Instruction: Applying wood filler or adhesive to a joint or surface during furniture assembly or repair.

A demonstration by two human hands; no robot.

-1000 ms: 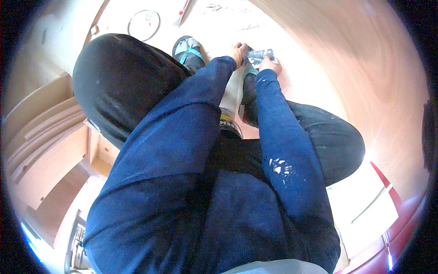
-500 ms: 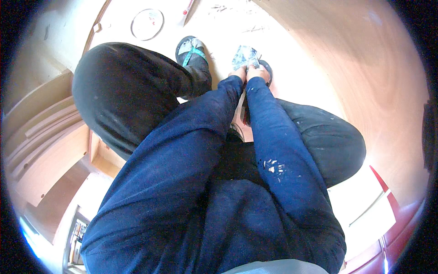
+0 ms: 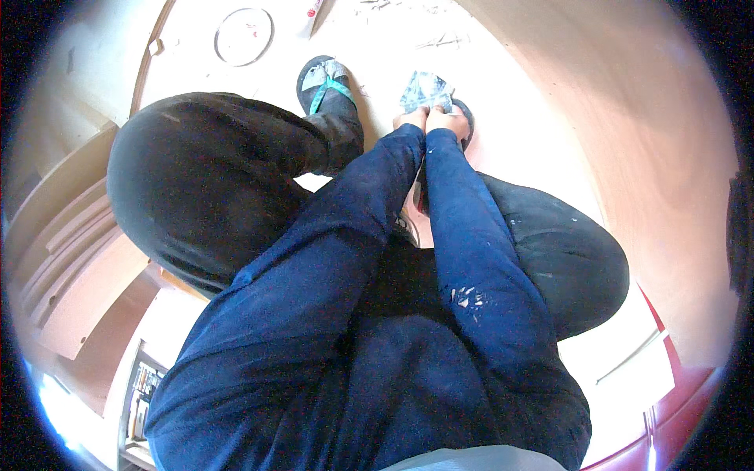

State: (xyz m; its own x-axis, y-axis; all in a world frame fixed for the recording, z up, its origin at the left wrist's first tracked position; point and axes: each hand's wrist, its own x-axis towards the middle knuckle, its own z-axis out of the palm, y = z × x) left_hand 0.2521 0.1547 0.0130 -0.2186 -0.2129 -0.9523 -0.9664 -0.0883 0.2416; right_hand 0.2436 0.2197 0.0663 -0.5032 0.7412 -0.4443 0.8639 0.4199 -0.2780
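Note:
Both of my arms reach forward between my bent knees, and my hands meet above the pale floor. My left hand and my right hand are closed side by side on the near edge of a flat, bluish-white smeared piece. Its kind is unclear; it looks thin and angular, with pale residue on it. My fingertips are partly hidden by the backs of the hands. Just behind the right hand shows the dark edge of a slipper. A slipper with a turquoise strap is on my other foot.
A thin-rimmed round thing lies at the far left, near a white tube with red marks. Loose scraps are scattered on the floor. A curved-looking wooden panel rises at right; wooden boards stand at left.
My hands and the smeared piece have shifted very slightly, the piece tilting a little. The whole view has moved slightly, with the far floor things now higher in it.

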